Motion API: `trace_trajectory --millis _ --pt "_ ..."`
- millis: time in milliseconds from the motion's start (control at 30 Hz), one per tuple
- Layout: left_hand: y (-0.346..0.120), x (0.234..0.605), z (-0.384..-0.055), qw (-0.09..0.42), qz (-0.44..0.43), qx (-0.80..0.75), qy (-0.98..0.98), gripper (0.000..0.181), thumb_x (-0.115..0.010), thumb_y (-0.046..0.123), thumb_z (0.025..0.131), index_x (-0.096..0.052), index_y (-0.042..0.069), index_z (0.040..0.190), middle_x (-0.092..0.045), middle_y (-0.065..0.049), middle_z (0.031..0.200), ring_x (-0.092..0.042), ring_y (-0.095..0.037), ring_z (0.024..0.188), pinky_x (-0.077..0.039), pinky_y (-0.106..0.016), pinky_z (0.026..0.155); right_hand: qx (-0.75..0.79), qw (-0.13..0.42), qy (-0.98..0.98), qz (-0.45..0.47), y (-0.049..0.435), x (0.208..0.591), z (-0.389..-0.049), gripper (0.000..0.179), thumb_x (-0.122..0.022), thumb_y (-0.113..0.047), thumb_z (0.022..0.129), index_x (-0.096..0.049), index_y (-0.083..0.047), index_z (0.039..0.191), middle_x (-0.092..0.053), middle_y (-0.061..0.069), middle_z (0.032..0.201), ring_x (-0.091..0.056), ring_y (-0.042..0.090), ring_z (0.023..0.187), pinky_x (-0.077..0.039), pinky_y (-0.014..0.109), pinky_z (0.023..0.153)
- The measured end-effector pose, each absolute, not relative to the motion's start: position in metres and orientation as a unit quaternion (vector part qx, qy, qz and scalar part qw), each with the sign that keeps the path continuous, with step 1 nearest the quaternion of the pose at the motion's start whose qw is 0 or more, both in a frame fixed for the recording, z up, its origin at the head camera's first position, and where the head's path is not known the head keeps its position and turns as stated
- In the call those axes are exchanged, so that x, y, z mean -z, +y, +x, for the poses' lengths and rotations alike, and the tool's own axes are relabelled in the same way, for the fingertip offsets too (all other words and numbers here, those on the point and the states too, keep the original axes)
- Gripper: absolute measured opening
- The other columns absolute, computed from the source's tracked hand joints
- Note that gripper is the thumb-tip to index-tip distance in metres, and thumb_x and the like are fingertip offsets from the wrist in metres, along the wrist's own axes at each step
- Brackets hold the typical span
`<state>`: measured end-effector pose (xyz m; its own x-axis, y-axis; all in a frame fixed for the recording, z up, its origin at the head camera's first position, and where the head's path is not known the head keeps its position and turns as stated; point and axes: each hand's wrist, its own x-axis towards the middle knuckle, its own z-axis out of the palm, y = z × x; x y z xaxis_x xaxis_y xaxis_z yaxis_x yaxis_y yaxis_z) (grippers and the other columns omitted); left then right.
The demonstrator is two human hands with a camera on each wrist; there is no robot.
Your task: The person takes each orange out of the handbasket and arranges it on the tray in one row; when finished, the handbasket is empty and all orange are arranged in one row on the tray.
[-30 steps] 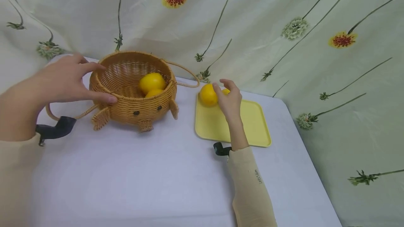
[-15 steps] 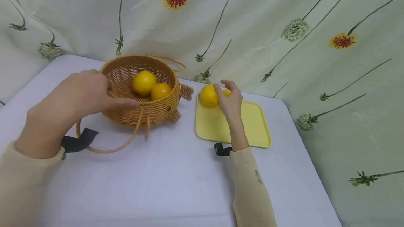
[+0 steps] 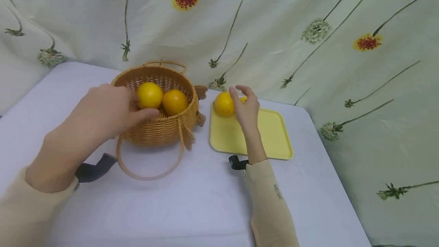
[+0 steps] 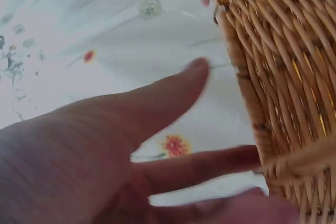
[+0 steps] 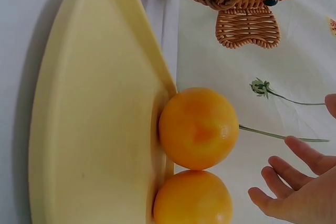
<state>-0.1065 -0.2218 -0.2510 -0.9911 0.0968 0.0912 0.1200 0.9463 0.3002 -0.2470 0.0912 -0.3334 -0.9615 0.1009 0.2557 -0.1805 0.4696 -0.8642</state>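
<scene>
A round wicker basket with woven ear-like flaps stands at the left of the table. Inside lie a yellow fruit and an orange, side by side. My left hand is at the basket's left rim. The left wrist view shows its fingers extended to the wicker, the thumb apart from it. Over the far edge of a pale yellow tray hovers my right hand, loosely bent and holding nothing. Two oranges rest at that edge; the right wrist view shows them apart from the fingers.
A looped handle of the basket droops onto the white tablecloth in front; another loop is behind. A flower-printed curtain hangs close behind the table and along its right side.
The basket has turned under my left hand, its eyed front swinging to the right and one handle coming to the front. My left hand has moved right and nearer. The right hand stays nearly still.
</scene>
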Motion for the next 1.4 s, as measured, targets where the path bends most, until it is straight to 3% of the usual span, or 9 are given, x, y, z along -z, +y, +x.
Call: trace_trajectory --millis 133,233,333,367,433,533,667,933,1400 --pt "-0.234 0.256 -0.121 0.155 -0.040 0.151 -0.975 0.054 -0.067 0.058 0.096 -0.078 0.005 0.106 -0.066 -0.010 0.074 -0.058 -0.032 0.064 -0.040 -0.045 0.052 -0.509 0.139 -0.849 0.029 0.087 0.334 -0.244 0.051 -0.054 -0.049 0.107 -0.064 -0.012 0.140 -0.060 0.010 0.151 -0.049 0.030 0.146 -0.035 0.051 0.124" --pt "-0.245 0.269 -0.136 0.231 -0.015 0.165 -0.959 0.051 -0.067 0.056 0.096 -0.078 0.007 0.106 -0.067 -0.014 0.087 -0.059 -0.036 0.073 -0.039 -0.046 0.052 -0.505 0.139 -0.851 0.034 0.084 0.336 -0.243 0.059 -0.045 -0.055 0.109 -0.061 -0.010 0.143 -0.060 0.010 0.151 -0.050 0.030 0.146 -0.037 0.049 0.123" --pt "-0.257 0.285 -0.152 0.267 -0.037 0.235 -0.934 0.046 -0.071 0.046 0.097 -0.077 0.002 0.111 -0.064 -0.023 0.110 -0.058 -0.043 0.101 -0.047 -0.054 0.073 -0.505 0.136 -0.852 0.041 0.082 0.337 -0.243 0.067 -0.039 -0.061 0.109 -0.060 -0.009 0.145 -0.060 0.010 0.151 -0.051 0.030 0.145 -0.038 0.049 0.123" --pt "-0.260 0.290 -0.157 0.264 -0.049 0.264 -0.926 0.045 -0.071 0.043 0.097 -0.076 0.001 0.115 -0.063 -0.025 0.120 -0.056 -0.045 0.112 -0.048 -0.058 0.085 -0.505 0.136 -0.851 0.043 0.082 0.337 -0.243 0.068 -0.037 -0.062 0.109 -0.060 -0.009 0.145 -0.061 0.010 0.151 -0.051 0.030 0.145 -0.039 0.048 0.122" --pt "-0.266 0.300 -0.166 0.239 -0.074 0.327 -0.911 0.046 -0.070 0.040 0.100 -0.074 0.001 0.125 -0.058 -0.027 0.139 -0.048 -0.049 0.133 -0.039 -0.066 0.107 -0.508 0.136 -0.850 0.043 0.084 0.335 -0.243 0.068 -0.036 -0.063 0.109 -0.061 -0.010 0.144 -0.062 0.009 0.149 -0.052 0.029 0.144 -0.040 0.048 0.121" --pt "-0.270 0.310 -0.176 0.177 -0.082 0.396 -0.897 0.049 -0.062 0.043 0.105 -0.069 0.005 0.135 -0.046 -0.023 0.160 -0.036 -0.050 0.151 -0.025 -0.072 0.120 -0.514 0.141 -0.845 0.041 0.090 0.332 -0.244 0.066 -0.035 -0.062 0.109 -0.063 -0.012 0.143 -0.063 0.008 0.148 -0.053 0.029 0.143 -0.041 0.048 0.120" --pt "-0.270 0.319 -0.184 0.125 -0.072 0.424 -0.894 0.055 -0.052 0.044 0.108 -0.061 0.005 0.146 -0.035 -0.017 0.170 -0.029 -0.050 0.156 -0.022 -0.073 0.122 -0.517 0.144 -0.843 0.046 0.097 0.326 -0.245 0.065 -0.037 -0.061 0.109 -0.063 -0.012 0.143 -0.063 0.008 0.148 -0.053 0.029 0.143 -0.040 0.048 0.120" --pt "-0.264 0.328 -0.185 0.106 -0.022 0.429 -0.897 0.057 -0.029 0.026 0.109 -0.049 0.000 0.155 -0.033 -0.018 0.170 -0.027 -0.047 0.158 -0.020 -0.066 0.126 -0.517 0.129 -0.842 0.086 0.085 0.317 -0.238 0.059 -0.041 -0.056 0.110 -0.062 -0.012 0.143 -0.063 0.007 0.148 -0.057 0.029 0.137 -0.046 0.049 0.116" --pt "-0.268 0.321 -0.181 0.121 -0.020 0.415 -0.902 0.056 -0.028 0.022 0.108 -0.047 -0.003 0.155 -0.032 -0.022 0.170 -0.025 -0.049 0.157 -0.020 -0.067 0.126 -0.530 0.093 -0.818 0.204 0.015 0.279 -0.227 0.045 -0.066 -0.031 0.104 -0.061 -0.013 0.144 -0.063 0.002 0.146 -0.059 0.015 0.134 -0.048 0.029 0.113"
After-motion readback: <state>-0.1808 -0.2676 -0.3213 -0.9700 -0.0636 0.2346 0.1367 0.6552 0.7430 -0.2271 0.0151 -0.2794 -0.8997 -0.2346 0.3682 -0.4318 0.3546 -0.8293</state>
